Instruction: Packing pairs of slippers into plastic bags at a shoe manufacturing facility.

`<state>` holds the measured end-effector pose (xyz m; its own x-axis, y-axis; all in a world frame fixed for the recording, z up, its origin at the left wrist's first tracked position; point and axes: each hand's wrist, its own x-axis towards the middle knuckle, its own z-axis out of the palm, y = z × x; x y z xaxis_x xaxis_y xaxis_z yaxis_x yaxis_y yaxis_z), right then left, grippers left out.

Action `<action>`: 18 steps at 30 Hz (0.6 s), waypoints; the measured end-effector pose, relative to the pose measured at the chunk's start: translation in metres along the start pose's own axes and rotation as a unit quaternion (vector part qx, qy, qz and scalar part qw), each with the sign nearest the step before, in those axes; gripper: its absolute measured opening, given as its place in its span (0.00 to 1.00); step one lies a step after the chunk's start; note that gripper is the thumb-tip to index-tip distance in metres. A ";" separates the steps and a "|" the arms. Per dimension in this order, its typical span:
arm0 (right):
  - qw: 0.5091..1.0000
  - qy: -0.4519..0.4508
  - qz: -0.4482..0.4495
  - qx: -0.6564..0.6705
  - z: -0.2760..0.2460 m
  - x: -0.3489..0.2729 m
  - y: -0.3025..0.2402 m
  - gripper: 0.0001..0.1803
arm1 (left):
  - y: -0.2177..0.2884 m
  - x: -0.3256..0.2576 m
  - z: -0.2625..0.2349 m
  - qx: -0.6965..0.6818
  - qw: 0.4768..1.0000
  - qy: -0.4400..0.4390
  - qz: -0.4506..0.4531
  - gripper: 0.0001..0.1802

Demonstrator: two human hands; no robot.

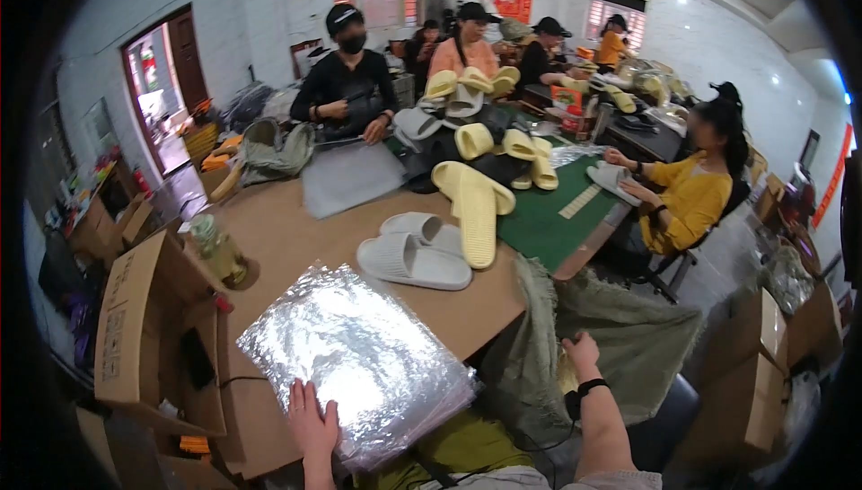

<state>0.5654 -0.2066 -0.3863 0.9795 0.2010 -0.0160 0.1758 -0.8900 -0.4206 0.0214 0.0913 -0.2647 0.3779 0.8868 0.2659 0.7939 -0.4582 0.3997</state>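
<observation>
My left hand [312, 425] lies flat on the slippery, floppy stack of clear bags [359, 360] at the worktop's [296, 238] near edge; my right hand [582, 353] grips the green sack [620, 337]. I'd pinch a bag's corner.

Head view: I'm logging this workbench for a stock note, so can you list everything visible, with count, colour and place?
stack of clear plastic bags: one, shiny silver-clear, near table edge
grey slippers: one pair, table middle
yellow slippers: many, pale yellow, piled along the table; count unclear
green mat: one, right side of table
bottle: one, greenish, left of table
open cardboard box: one, brown, at left
green sack: one, olive, off the right table edge
other people: at least five, seated around the table
left hand: flat on the bag stack
right hand: on the sack's mouth, wristband on
</observation>
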 end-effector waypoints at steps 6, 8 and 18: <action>0.899 0.148 -0.263 0.317 -0.047 -0.001 -0.122 0.08 | -0.002 0.007 0.010 -0.024 0.999 0.012 0.042 0.34; 0.870 0.118 -0.330 0.346 -0.052 -0.015 -0.178 0.06 | -0.003 0.007 0.010 -0.022 0.999 0.017 0.034 0.34; 0.851 0.050 -0.480 0.210 0.040 0.022 -0.371 0.30 | -0.004 0.010 0.015 -0.056 0.996 0.045 0.046 0.33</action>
<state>0.5179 0.1447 -0.2669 0.4123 0.6980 0.5855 0.8688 -0.1077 -0.4834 0.0291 0.1034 -0.2771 0.3985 0.8340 0.3817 0.6973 -0.5458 0.4646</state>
